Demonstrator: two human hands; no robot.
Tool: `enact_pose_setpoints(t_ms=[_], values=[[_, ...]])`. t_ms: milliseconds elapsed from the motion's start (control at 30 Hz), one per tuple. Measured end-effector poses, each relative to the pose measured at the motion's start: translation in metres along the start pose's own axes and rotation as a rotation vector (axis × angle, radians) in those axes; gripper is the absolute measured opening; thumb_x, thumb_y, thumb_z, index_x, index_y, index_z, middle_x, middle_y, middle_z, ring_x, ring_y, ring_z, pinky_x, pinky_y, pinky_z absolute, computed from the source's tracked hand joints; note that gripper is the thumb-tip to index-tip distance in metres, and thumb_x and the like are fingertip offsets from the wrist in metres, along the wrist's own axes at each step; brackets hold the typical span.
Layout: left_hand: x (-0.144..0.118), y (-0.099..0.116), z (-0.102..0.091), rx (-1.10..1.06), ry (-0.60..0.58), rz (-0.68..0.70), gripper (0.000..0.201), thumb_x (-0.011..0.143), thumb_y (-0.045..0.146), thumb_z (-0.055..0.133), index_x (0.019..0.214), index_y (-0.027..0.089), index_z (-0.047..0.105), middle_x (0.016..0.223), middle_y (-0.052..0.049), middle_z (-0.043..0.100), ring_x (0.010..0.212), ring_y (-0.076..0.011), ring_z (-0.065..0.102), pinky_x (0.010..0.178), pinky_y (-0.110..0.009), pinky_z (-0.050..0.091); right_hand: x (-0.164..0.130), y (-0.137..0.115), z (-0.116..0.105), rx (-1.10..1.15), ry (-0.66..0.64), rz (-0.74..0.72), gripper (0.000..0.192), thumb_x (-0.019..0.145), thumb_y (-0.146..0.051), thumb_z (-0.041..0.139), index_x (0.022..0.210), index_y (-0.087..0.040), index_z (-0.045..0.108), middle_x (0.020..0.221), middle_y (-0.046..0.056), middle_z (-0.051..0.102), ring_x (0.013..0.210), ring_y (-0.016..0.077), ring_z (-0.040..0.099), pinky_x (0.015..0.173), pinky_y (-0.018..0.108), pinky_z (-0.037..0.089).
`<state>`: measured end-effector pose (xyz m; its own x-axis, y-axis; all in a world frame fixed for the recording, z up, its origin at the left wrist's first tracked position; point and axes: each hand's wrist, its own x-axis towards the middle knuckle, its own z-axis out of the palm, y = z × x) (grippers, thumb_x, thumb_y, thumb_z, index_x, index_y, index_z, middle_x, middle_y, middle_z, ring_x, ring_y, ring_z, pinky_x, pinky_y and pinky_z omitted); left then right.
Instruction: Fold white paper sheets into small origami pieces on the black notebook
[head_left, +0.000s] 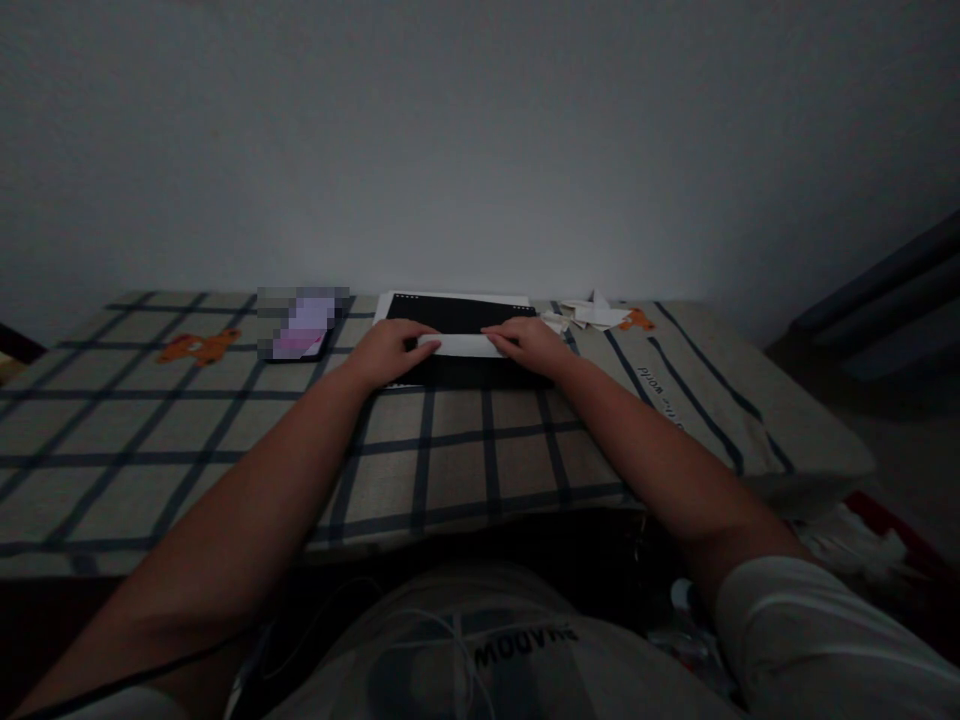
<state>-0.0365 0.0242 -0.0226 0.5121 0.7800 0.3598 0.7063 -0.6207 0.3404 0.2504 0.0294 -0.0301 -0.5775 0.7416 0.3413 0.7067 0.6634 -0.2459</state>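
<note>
A narrow strip of folded white paper (pixel 463 346) lies level between my hands, over a black sheet or notebook cover (pixel 457 312). My left hand (pixel 391 352) pinches the strip's left end between thumb and fingers. At the right end, my right hand (pixel 531 345) grips it the same way. White paper edges (pixel 384 302) show from under the black cover, with small punched holes along its far side.
Folded white paper pieces (pixel 596 312) lie to the right of the black cover. A phone (pixel 304 328), partly pixelated, stands at the left. A checked tablecloth (pixel 457 460) covers the table, which meets a plain wall (pixel 465 150).
</note>
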Motion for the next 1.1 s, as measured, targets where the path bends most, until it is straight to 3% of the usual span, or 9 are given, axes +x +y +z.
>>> enact_pose_setpoints(t_ms=[367, 633, 833, 933, 1100], values=[[0.002, -0.001, 0.005, -0.166, -0.055, -0.125, 0.047, 0.088, 0.053, 0.056, 0.11, 0.017, 0.076, 0.091, -0.006, 0.075, 0.077, -0.0199, 0.064, 0.071, -0.03, 0.047, 0.005, 0.008, 0.006, 0.209, 0.064, 0.007, 0.02, 0.095, -0.027, 0.064, 0.101, -0.019, 0.082, 0.099, 0.009, 0.078, 0.093, 0.0208, 0.068, 0.083, 0.032, 0.048], [0.002, -0.002, 0.004, -0.177, -0.067, -0.143, 0.046, 0.086, 0.05, 0.058, 0.112, 0.016, 0.074, 0.086, -0.005, 0.072, 0.074, -0.019, 0.061, 0.068, -0.03, 0.045, 0.003, 0.005, 0.004, 0.264, 0.063, 0.073, 0.019, 0.093, -0.028, 0.066, 0.098, -0.019, 0.082, 0.099, 0.009, 0.079, 0.091, 0.0202, 0.068, 0.082, 0.032, 0.048], [0.001, 0.0, 0.003, -0.211, -0.08, -0.138, 0.046, 0.088, 0.048, 0.055, 0.117, 0.017, 0.072, 0.088, -0.004, 0.072, 0.072, -0.018, 0.061, 0.067, -0.029, 0.047, 0.003, -0.001, 0.003, 0.292, 0.025, 0.155, 0.022, 0.094, -0.027, 0.065, 0.107, -0.02, 0.082, 0.103, 0.008, 0.08, 0.094, 0.0208, 0.071, 0.083, 0.032, 0.05], [0.001, -0.003, 0.005, -0.121, -0.065, -0.092, 0.043, 0.089, 0.045, 0.054, 0.116, 0.017, 0.073, 0.095, -0.006, 0.073, 0.082, -0.0213, 0.064, 0.076, -0.034, 0.051, 0.005, -0.003, 0.005, 0.3, 0.004, 0.208, 0.022, 0.093, -0.025, 0.065, 0.107, -0.02, 0.082, 0.104, 0.008, 0.08, 0.095, 0.0204, 0.071, 0.084, 0.031, 0.051], [0.003, 0.002, 0.004, 0.101, 0.145, 0.017, 0.04, 0.093, 0.04, 0.051, 0.117, 0.016, 0.073, 0.118, -0.014, 0.069, 0.114, -0.0295, 0.06, 0.101, -0.047, 0.048, 0.009, -0.003, 0.009, 0.262, -0.002, 0.257, 0.021, 0.092, -0.022, 0.065, 0.104, -0.018, 0.082, 0.103, 0.008, 0.081, 0.095, 0.0209, 0.072, 0.085, 0.031, 0.052]])
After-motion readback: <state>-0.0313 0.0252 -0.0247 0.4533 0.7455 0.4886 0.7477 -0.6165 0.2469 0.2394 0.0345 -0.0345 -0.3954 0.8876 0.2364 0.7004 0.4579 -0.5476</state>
